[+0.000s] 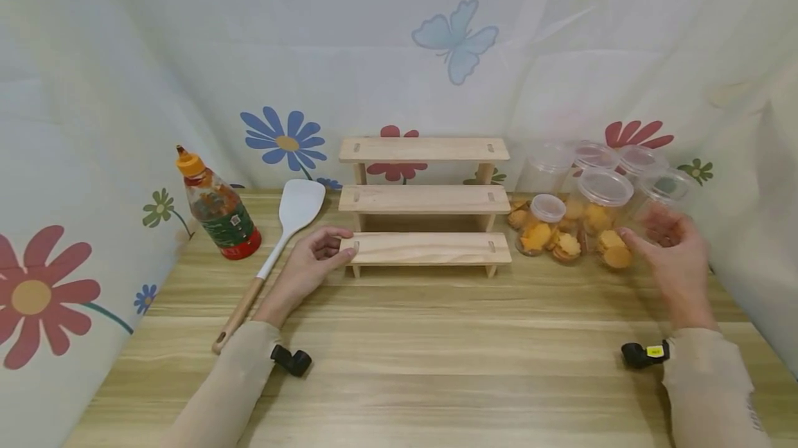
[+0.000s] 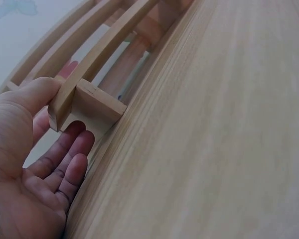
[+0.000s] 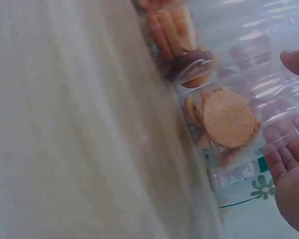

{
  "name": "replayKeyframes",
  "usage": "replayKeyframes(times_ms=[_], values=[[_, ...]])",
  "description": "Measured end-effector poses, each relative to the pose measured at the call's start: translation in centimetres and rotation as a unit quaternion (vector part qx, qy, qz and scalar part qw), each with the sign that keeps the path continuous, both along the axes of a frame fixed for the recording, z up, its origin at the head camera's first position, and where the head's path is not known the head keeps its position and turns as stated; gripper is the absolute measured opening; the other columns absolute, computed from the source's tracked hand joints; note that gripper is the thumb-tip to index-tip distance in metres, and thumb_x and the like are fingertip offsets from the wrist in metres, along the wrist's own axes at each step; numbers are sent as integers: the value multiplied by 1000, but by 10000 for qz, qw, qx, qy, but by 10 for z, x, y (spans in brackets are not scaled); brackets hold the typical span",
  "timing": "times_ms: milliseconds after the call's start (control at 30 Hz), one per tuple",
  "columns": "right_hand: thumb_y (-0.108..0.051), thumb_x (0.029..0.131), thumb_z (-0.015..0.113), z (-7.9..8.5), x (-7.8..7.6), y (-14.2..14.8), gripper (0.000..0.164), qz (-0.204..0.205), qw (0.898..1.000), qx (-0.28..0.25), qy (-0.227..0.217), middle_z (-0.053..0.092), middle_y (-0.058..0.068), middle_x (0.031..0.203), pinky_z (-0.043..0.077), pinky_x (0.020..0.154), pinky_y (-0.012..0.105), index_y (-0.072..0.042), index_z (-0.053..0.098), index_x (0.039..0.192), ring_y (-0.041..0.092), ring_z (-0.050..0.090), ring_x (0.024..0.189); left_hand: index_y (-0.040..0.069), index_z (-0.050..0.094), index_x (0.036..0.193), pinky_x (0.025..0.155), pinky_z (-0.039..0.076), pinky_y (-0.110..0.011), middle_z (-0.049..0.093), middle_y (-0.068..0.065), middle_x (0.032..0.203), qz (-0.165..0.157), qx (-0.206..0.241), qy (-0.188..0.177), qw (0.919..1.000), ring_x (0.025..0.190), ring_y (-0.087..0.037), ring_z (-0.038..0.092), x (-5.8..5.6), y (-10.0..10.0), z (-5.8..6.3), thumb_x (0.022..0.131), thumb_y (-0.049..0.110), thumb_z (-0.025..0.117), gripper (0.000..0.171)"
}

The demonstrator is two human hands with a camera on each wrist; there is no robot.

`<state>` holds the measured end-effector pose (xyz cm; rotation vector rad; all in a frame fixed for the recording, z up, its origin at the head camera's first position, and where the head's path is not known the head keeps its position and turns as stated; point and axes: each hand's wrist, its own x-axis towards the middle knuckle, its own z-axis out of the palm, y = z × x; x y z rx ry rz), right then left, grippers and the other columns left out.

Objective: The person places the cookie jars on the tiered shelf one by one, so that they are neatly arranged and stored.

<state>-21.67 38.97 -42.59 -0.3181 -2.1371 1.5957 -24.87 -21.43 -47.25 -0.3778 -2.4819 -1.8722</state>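
Observation:
A three-tier wooden shelf [image 1: 424,199] stands at the back middle of the table. My left hand [image 1: 312,261] pinches the left end of its lowest board, thumb on the board's edge; in the left wrist view the other fingers [image 2: 72,169] curl loosely below. At the right stands a group of clear lidded jars with biscuits in their bottoms. My right hand [image 1: 676,257] is beside the front right jar [image 1: 605,209], thumb and fingers spread apart. In the right wrist view, fingertips show through the clear wall of a jar [image 3: 229,119] with a round biscuit.
A short small jar [image 1: 539,226] stands at the group's front left. On the left are a sauce bottle [image 1: 221,212] with an orange cap and a white spatula [image 1: 274,254] with a wooden handle. A flower-printed curtain [image 1: 436,74] hangs behind the table.

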Motion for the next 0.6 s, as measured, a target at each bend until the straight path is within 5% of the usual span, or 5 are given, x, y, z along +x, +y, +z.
replayKeyframes(times_ms=[333, 600], values=[[-14, 92, 93, 41, 15, 0, 48, -629, 9972, 377, 158, 62, -14, 114, 44, 88, 10, -20, 70, 135, 3, 56, 106, 10, 74, 135, 86, 55, -23, 74, -16, 114, 49, -60, 3, 10000, 102, -23, 68, -1, 0, -1, 103, 20, 84, 35], [-15, 94, 91, 90, 28, -7, 32, -897, 9932, 613, 428, 65, -21, 120, 43, 93, 12, -24, 69, 115, -1, 57, 105, 10, 75, 135, 85, 55, -23, 74, -14, 113, 98, -116, 12, 9999, 102, -23, 68, 0, 1, -1, 103, 20, 85, 36]])
